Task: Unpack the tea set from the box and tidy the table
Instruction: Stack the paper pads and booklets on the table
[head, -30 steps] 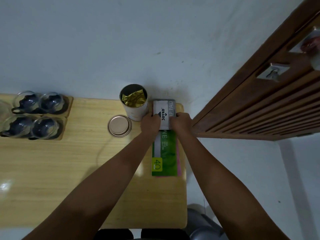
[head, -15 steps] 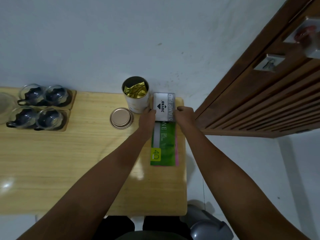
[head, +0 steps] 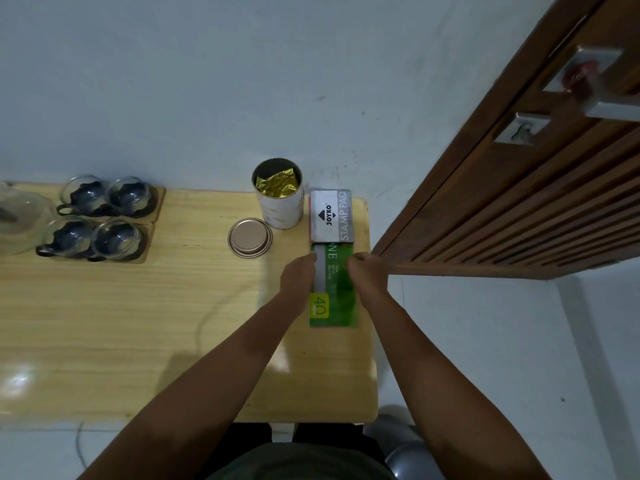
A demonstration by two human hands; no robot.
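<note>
Wooden table [head: 104, 323] against a pale wall. Four clear glass cups [head: 93, 220] with dark handles sit at far left in two pairs, each pair on a thin wooden tray [head: 147, 244], the trays touching; left of them, cut by the frame edge, a clear glass piece [head: 17, 220], maybe a teapot or bowl, too blurred to tell. Mid-table an open white tin [head: 281, 202] stands upright with a crumpled gold foil bag [head: 277, 183] inside; its round metal lid [head: 250, 237] lies flat just beside it, front-left. Right of the tin, touching or nearly so, a grey-white stamp pad box [head: 331, 216] marked JOYKO lies flat at the table's far right corner. Just in front of it a green flat pack [head: 334, 289] with a yellow "40" label lies lengthwise along the right edge. Left hand [head: 299, 275] is at the pack's left side, right hand [head: 367, 271] at its right side, both arms stretched forward and nearly parallel. Fingers on both hands are curled inward at the pack's edges; whether they actually grip it or only touch it, cannot tell from this angle. A brown slatted wooden door [head: 519, 202] with a metal handle stands open at right.
</note>
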